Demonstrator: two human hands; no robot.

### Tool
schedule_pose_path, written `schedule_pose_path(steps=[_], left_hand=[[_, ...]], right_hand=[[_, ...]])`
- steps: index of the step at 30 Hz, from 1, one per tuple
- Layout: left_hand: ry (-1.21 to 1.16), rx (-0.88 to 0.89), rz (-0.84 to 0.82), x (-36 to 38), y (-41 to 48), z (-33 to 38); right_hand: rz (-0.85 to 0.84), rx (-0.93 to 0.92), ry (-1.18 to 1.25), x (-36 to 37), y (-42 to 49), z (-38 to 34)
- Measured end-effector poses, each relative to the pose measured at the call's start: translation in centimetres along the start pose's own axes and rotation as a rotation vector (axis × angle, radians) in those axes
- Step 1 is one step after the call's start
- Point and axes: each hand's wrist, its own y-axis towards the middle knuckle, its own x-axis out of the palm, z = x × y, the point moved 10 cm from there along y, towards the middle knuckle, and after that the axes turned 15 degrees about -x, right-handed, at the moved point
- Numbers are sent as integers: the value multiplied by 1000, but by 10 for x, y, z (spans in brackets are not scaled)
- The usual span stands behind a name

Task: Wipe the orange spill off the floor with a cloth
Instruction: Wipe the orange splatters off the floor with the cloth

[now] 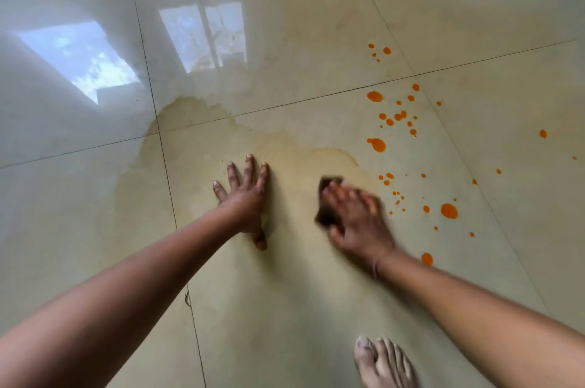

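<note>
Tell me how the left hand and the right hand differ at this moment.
The left hand lies bare on the floor, fingers spread; the right hand rests on a dark cloth. The left hand looks sharp, the right hand blurred. The right hand is nearer the orange drops than the left hand. Both are palm down.

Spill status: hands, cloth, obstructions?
Left hand flat on floor. Right hand presses cloth, blurred. Orange drops unwiped right of cloth. Foot near, apart.
</note>
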Motion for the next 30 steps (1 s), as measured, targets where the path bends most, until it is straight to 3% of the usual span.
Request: schedule_pose_path(steps=[2, 3, 6, 9, 10, 14, 16, 18, 20, 21, 24, 26, 28, 30], left_hand=[[-9, -4, -4, 2, 2, 2], [-12, -4, 2, 2, 5, 2], [-7, -5, 4, 2, 5, 1], [-17, 2, 11, 1, 3, 1], [-20, -2, 11, 0, 2, 1], [2, -24, 21, -1, 2, 5], [24, -24, 31, -4, 0, 6], [58, -3, 84, -11, -4, 9], [91, 42, 164, -17, -11, 24], [115, 87, 198, -18, -14, 39], [121, 231, 207, -6, -20, 94], [148, 294, 198, 1, -21, 127], [176, 329, 184, 10, -23, 151], [221, 345, 197, 16, -27, 169]], right_hand=[[47, 273, 35, -14, 47, 41], [57, 326, 24, -15, 71, 38], [14, 97, 20, 3, 75, -25], [-74, -174, -5, 14, -10, -47], [-28, -150, -4, 9, -19, -26], [90, 309, 48, -16, 43, 39], [86, 200, 54, -4, 52, -9], [-33, -66, 41, 18, 9, -68], [-33, -166, -14, 17, -37, -59], [-12, -100, -27, 13, -45, -35], [117, 368, 31, -10, -47, 48], [95, 339, 24, -2, -61, 32], [20, 138, 1, 13, -97, -3], [52, 138, -1, 3, -126, 22]])
